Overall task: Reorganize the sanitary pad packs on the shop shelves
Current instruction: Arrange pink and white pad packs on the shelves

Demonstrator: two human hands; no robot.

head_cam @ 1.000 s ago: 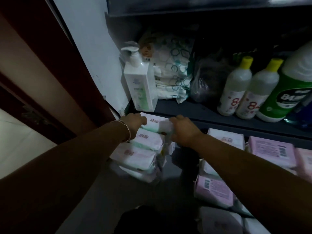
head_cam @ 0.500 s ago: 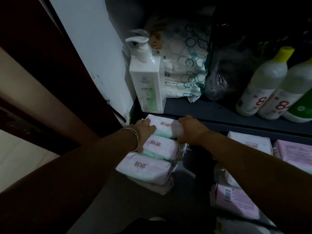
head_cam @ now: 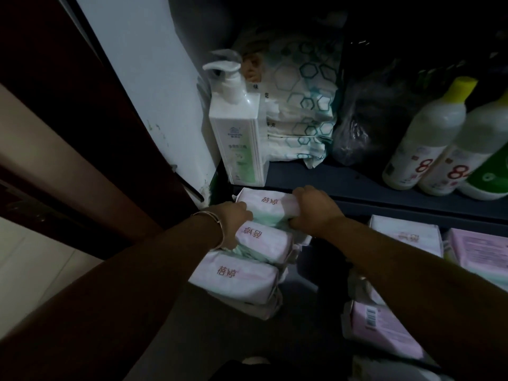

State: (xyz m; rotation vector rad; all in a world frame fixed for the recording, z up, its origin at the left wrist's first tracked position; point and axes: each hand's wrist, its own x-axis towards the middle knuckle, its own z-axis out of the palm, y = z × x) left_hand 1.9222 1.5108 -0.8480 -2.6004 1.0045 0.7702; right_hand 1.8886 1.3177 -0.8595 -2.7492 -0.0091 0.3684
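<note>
Fingers (head_cam: 295, 194) of both hands grip a soft, crinkly rectangular pad pack (head_cam: 265, 206).

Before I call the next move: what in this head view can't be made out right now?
- Left hand fingers: tucked behind the top pack; grip unclear.
- Bottom of the stack: dark, pack count uncertain.
- Pink packs: partly covered by the right forearm.
- Green bottle: cut off by the right edge.
- Black bag: contents lost in shadow.
- Pump bottle label: too small to read.
</note>
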